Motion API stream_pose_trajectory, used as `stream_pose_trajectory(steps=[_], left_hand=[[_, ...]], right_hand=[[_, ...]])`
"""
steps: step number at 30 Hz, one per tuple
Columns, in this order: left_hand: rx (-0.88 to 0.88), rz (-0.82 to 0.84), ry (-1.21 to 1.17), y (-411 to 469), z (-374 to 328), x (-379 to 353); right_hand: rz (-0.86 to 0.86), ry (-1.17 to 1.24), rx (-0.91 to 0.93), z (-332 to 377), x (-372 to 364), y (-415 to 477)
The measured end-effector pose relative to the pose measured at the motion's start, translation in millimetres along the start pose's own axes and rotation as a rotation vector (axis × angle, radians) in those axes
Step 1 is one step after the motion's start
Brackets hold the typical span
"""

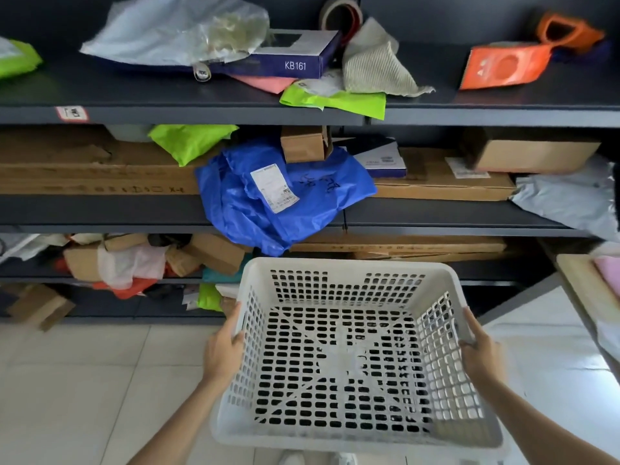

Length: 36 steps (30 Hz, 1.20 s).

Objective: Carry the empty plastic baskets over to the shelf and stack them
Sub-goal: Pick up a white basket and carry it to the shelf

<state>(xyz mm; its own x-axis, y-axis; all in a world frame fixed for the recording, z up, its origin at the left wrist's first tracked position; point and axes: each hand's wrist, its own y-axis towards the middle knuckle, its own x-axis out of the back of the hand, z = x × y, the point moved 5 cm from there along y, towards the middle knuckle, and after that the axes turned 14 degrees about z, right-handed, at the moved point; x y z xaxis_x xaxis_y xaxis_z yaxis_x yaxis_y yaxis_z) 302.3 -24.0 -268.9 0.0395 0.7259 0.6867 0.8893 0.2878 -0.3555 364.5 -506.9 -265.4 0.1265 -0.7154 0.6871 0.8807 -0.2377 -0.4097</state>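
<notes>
An empty white plastic basket (349,266) with perforated walls and floor hangs in front of me, held level above the tiled floor. My left hand (224,347) grips its left rim, fingers curled over the edge. My right hand (478,350) grips the right rim the same way. The basket's far edge is close to the dark metal shelf (167,115), at about the height of its lower tiers. No other basket is in view.
The shelf tiers are crowded: a blue plastic parcel (278,196) overhangs the middle tier just above the basket, with flat cardboard boxes (436,182), green bags (191,142) and small cartons (214,253). A wooden table corner (583,280) juts in at right. Pale floor tiles (84,380) lie at left.
</notes>
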Motion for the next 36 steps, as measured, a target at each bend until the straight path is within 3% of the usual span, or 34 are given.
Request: stream_pose_trajectory(steps=[19, 36], left_hand=[[-0.041, 0.051, 0.039, 16, 5, -10], [0.031, 0.043, 0.077, 9, 8, -17]], right_hand=[[0.065, -0.13, -0.02, -17, -11, 7], [0.083, -0.259, 0.063, -11, -18, 3]])
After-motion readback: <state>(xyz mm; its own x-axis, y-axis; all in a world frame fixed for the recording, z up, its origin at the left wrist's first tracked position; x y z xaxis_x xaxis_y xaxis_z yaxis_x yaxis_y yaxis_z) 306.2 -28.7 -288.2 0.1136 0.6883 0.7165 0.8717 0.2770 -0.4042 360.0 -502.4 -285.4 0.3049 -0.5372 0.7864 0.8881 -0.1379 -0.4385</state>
